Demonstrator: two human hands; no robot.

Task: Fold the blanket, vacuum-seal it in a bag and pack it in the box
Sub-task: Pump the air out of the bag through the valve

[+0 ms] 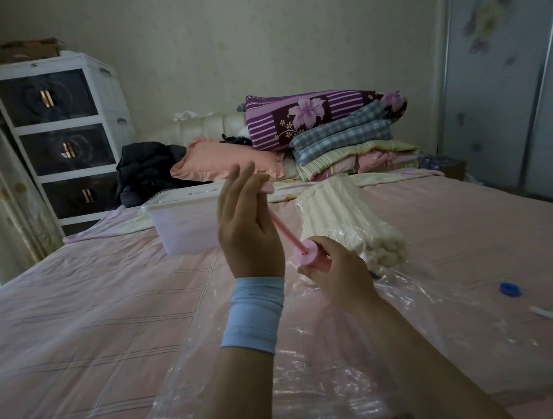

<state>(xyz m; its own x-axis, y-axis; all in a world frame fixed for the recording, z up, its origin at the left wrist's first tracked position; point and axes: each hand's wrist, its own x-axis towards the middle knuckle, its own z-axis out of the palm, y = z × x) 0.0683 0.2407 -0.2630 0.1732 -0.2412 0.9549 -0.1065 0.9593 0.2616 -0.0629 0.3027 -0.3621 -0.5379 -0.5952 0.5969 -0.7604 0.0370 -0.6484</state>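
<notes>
A pink hand pump (311,257) is held over the bed, its thin rod drawn out up to the left. My right hand (332,272) grips the pump's barrel. My left hand (246,227), a blue band on its wrist, holds the pink handle at the rod's top with fingers partly straight. The folded cream blanket (347,222) lies inside a clear plastic vacuum bag (326,354) that spreads across the bed toward me. A translucent plastic box (185,227) stands open on the bed just left of my hands.
A blue cap (507,287) and a small white clip (540,311) lie on the bag at right. Folded bedding (335,132), a pink pillow (226,159) and dark clothes (147,169) pile at the headboard. A white drawer unit (60,130) stands left.
</notes>
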